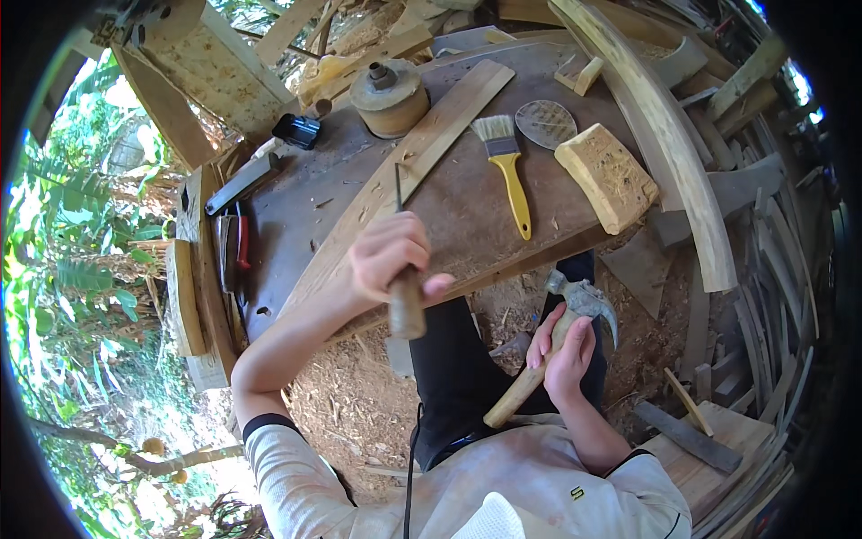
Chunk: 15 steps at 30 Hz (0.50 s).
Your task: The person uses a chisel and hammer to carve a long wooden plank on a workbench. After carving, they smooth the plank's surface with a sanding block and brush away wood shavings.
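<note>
My left hand [392,256] is closed around the wooden handle of a chisel [407,310]. The chisel's thin metal shank points away from me, over a long flat wooden plank [462,106] lying slantwise on the workbench; whether its tip touches the wood I cannot tell. Lower right, above my lap, my right hand [567,359] grips a claw hammer [515,395] by its wooden handle, close below the metal head. The hammer's claw points to the right. Beyond the bench's front edge lies a paintbrush [514,193] with a yellow handle.
On the bench [449,211] are a round wooden block [391,103], a carved wooden block [608,178], an oval disc [546,124] and a small black container [297,131]. A long curved timber [669,135] leans at right. Red-handled tools [242,238] hang at the left edge.
</note>
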### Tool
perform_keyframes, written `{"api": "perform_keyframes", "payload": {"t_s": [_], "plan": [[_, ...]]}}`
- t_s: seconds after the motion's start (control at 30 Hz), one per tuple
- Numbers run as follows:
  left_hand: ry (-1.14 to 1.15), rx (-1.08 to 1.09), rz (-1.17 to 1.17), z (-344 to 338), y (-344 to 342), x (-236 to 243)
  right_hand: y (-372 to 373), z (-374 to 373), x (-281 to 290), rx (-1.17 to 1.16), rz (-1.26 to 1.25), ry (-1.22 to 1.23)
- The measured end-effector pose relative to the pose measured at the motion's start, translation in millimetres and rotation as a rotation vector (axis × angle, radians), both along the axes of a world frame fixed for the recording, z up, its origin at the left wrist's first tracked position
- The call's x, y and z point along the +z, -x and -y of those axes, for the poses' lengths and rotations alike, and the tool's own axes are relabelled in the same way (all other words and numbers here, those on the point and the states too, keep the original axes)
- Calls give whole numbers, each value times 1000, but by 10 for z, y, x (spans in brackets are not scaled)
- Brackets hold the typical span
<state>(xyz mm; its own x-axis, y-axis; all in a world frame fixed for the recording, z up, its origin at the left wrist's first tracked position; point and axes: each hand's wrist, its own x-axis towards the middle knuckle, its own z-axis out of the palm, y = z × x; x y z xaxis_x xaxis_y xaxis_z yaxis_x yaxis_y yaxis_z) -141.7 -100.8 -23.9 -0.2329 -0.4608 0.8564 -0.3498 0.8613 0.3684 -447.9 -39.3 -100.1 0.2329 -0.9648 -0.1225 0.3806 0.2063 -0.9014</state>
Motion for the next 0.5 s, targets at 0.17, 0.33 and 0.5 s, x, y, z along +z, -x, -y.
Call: {"api": "perform_keyframes", "payload": {"t_s": [0.17, 0.33, 0.5], "plan": [[96, 35, 19, 17, 31, -79, -37, -63, 19, 25, -10, 68], [105, 105, -72, -12, 32, -81, -187, -170, 208, 80, -74, 269], [108, 67, -94, -73, 61, -82, -265, -288, 314, 240, -199, 441]]}}
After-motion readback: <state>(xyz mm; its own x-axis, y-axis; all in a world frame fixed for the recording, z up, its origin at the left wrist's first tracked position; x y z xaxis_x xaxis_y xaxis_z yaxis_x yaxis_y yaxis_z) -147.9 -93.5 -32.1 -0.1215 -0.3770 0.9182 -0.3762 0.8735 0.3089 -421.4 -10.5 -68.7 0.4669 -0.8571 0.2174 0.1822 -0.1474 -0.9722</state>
